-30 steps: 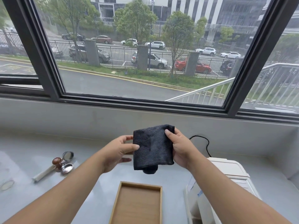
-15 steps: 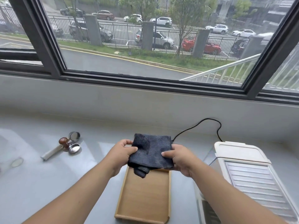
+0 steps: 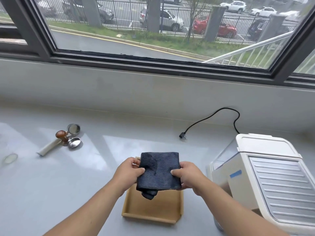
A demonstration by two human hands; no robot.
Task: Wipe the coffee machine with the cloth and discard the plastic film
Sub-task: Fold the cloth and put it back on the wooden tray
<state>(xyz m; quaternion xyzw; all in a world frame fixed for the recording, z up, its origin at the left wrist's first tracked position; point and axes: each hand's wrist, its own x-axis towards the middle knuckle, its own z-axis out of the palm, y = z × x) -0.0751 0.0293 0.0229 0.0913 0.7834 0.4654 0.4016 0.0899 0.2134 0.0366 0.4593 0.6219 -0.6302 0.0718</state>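
My left hand [image 3: 128, 174] and right hand [image 3: 188, 176] both pinch the folded dark cloth [image 3: 159, 172] above the wooden tray [image 3: 151, 213], whose visible floor is bare.

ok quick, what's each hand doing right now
left hand: closed on the left edge of the dark cloth
right hand: closed on the cloth's right edge
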